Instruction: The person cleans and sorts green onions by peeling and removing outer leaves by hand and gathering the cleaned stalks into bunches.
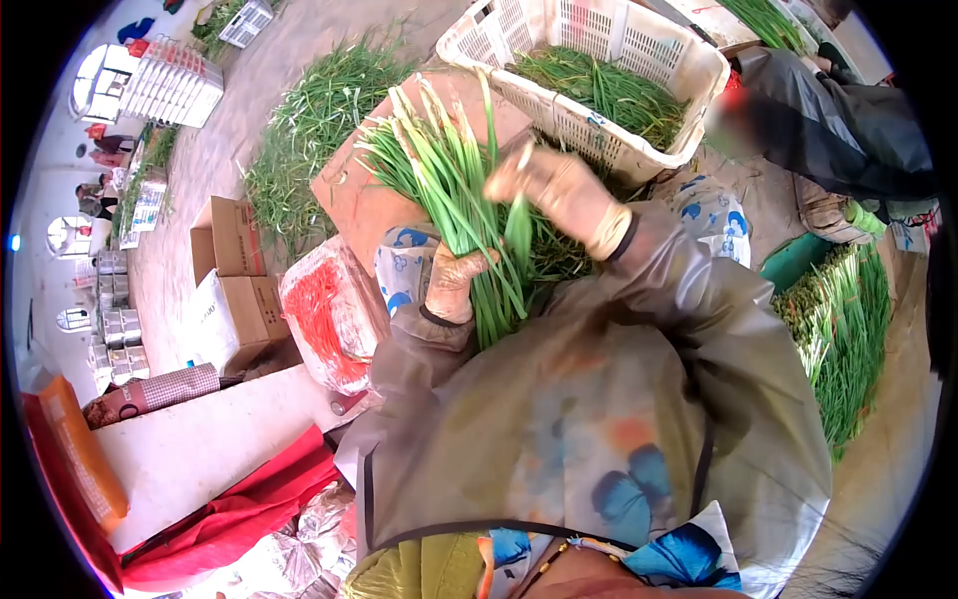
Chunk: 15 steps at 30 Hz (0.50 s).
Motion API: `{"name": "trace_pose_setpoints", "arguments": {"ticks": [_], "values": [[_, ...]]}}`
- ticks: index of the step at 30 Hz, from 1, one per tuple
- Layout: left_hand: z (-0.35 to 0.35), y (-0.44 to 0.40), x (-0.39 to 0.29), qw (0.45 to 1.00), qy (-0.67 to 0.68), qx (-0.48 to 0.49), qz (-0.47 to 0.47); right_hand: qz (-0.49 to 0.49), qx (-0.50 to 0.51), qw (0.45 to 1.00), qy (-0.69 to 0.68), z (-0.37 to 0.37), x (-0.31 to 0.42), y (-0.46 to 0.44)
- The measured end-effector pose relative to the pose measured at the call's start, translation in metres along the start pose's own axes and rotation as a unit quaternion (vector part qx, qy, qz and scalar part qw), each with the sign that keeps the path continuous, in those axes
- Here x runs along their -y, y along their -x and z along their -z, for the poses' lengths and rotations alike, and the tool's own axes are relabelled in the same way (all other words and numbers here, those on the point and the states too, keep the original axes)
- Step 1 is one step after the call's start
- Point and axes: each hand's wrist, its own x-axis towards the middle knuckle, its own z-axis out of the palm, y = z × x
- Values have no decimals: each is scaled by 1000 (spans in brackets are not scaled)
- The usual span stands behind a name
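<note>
A bunch of long green stalks with pale ends (439, 165) stands tilted over my lap, pale ends up. My left hand (457, 280), in a tan glove, is wrapped round its lower part. Close to the bunch's right side is my right hand (554, 190), gloved too and blurred by motion; green leaves hang just below its fingers, and whether it grips them is unclear. Behind the bunch lies a brown board (364, 190).
A white crate (689, 85) with greens stands ahead. Loose greens (309, 140) cover the floor at left. Red ties (324, 309) lie on a white basket near boxes (244, 319). Bundled stalks (848, 339) lie at right. Another person (838, 120) sits at upper right.
</note>
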Motion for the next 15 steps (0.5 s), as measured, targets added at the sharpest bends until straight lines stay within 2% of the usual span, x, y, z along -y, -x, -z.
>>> {"name": "trace_pose_setpoints", "arguments": {"ticks": [1,3,5,6,7,9,11,12,13,14,15], "values": [[3,0,2,999,-30,0,-28,-19,-107,992,-67,9,6,-8],[-5,3,-3,999,-26,0,-33,-137,-197,967,-88,43,16,-28],[-6,5,-11,998,-15,39,56,-201,-190,961,-29,60,14,-45],[22,-5,0,988,-7,101,119,-212,-181,960,-20,58,10,-51],[15,-5,-2,987,-8,106,121,-245,-140,959,-3,57,12,-57],[-2,1,-4,977,82,151,129,-223,-82,971,-36,56,11,-61],[-3,7,-7,986,54,113,111,-205,-94,970,85,57,27,-60],[-3,10,-11,990,50,96,92,-179,-93,975,95,65,32,-58],[-6,15,-16,993,46,77,73,-138,-94,968,185,68,39,-54],[-19,20,-26,988,109,86,64,-168,-142,966,136,82,32,-52],[-15,18,-29,983,111,133,57,-197,-190,958,87,102,22,-54]]}}
